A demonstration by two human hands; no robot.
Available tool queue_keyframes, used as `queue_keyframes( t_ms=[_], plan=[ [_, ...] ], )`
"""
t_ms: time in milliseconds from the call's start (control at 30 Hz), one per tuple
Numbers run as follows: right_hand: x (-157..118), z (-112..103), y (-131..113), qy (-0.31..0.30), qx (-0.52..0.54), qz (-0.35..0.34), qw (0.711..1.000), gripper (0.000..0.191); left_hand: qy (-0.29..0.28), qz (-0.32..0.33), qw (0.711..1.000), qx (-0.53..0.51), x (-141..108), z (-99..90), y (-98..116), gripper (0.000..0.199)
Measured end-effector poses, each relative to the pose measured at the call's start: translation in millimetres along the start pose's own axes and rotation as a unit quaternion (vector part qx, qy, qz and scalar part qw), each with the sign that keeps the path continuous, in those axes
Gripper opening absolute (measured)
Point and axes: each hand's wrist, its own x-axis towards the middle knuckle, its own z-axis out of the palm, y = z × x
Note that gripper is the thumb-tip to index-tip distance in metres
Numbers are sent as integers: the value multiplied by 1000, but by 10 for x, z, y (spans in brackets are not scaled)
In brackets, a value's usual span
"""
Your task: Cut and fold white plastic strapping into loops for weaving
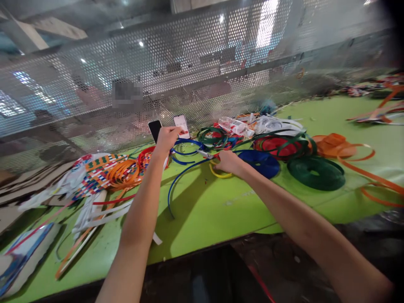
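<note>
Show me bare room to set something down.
The green tabletop is largely bare at front centre, between the curved blue plastic strip and the right forearm, and at far right, between the tangled white strips and the loose orange-and-white strips. It's crowded along the perforated metal mesh, from the multicoloured woven piece to the orange strip coil.

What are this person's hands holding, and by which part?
The right hand seems to hold scissors by the handle end, blades left exposed. The left hand is at the lit phone; whether it grips anything cannot be told.
</note>
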Motion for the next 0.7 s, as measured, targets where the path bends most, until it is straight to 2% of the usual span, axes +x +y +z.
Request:
queue_keyframes(
  t_ms=[67, 133, 167, 233, 333, 400, 467, 567, 633, 700],
  plan=[
    [29, -88, 63, 81, 5, -38, 996, 23, 2, 16, 1000, 26, -5, 15, -4, 30],
    [94, -235, 248, 217, 11, -53, 975, 31, 0, 33, 999, 39, -13, 35, -9, 31],
    [142, -314, 396, 277, -3, -27, 961, 36, -1, 42, 998, 42, -17, 45, -12, 31],
    [258, -442, 790, 339, -41, 53, 938, 42, -5, 55, 997, 46, -23, 63, -19, 30],
    [422, -487, 1456, 343, -65, 189, 918, 48, -18, 64, 996, 61, -27, 82, -20, 32],
    [488, -420, 1805, 281, -61, 271, 919, 42, -26, 71, 994, 75, -31, 88, -13, 35],
    [512, -317, 2017, 257, -56, 313, 913, 30, -27, 80, 993, 85, -37, 89, -4, 37],
    [507, -198, 2128, 275, -72, 329, 901, 27, -25, 86, 992, 86, -46, 83, 10, 36],
    [505, -184, 2128, 297, -80, 301, 903, 25, -26, 89, 993, 79, -50, 82, 16, 35],
    [511, -227, 2091, 332, -78, 240, 909, 27, -26, 96, 992, 72, -49, 89, 22, 35]
  ],
)
